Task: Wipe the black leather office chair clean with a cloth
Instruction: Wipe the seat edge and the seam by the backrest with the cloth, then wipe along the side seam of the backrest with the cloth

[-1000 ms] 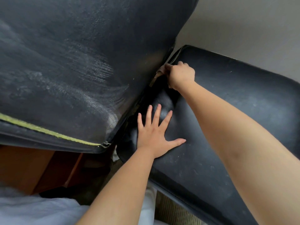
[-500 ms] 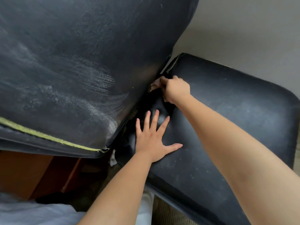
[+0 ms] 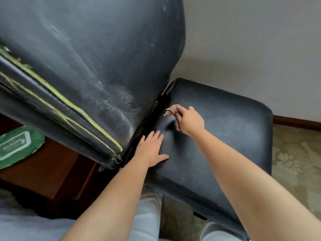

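A green wipes packet [image 3: 16, 146] lay at the far left on a brown wooden surface [image 3: 45, 169]; its white label carried lettering, but the print was too blurred to read.

The right hand [image 3: 190, 121] gripped a crumpled tan cloth [image 3: 172, 110], fingers curled tight round it, with a corner of the fabric sticking out to the left toward the dark gap where seat met backrest. Whether the cloth touched the leather could not be told. The left hand [image 3: 151, 150] lay flat on the seat [image 3: 225, 129] of the black leather chair, fingers straight and slightly spread, thumb out to the right, pressing the near-left part of the cushion just beside the gap.

The backrest [image 3: 90, 58] filled the upper left, tilted, streaked with pale smears, with yellow-green piping [image 3: 69, 103] along its edge. Patterned carpet [image 3: 295, 162] showed at right.
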Demonstrator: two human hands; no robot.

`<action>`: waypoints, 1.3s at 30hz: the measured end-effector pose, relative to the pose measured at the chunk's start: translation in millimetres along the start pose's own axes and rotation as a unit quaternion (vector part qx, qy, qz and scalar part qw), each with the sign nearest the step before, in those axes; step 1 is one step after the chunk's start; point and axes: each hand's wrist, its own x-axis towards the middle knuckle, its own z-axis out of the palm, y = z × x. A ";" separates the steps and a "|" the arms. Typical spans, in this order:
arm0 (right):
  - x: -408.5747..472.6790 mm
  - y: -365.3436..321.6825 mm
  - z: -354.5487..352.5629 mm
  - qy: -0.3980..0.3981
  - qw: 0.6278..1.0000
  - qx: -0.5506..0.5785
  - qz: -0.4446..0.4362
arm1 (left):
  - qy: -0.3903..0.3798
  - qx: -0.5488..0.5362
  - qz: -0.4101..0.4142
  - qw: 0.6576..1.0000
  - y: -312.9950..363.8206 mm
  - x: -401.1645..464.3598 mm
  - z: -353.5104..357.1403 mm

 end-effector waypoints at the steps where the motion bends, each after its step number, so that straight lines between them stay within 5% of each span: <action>1: -7.8 -0.5 -3.6 0.000 1.000 0.003 0.005 | 0.003 0.006 0.004 1.000 0.4 -8.4 -0.2; 10: -82.9 -18.4 -25.3 0.029 1.000 -0.001 -0.005 | 0.000 -0.006 0.032 0.999 10.7 -80.5 -9.2; 24: -150.5 -53.5 -41.4 0.084 0.995 -0.018 -0.042 | 0.157 0.114 0.077 0.978 -12.9 -148.3 -16.8; 32: -169.2 -78.6 -57.9 0.126 0.990 -0.004 -0.061 | 0.295 0.218 0.208 0.906 -28.7 -182.3 -32.7; 39: -179.5 -100.0 -85.2 0.162 0.983 0.008 -0.085 | 0.388 0.250 0.245 0.852 -49.2 -209.0 -52.8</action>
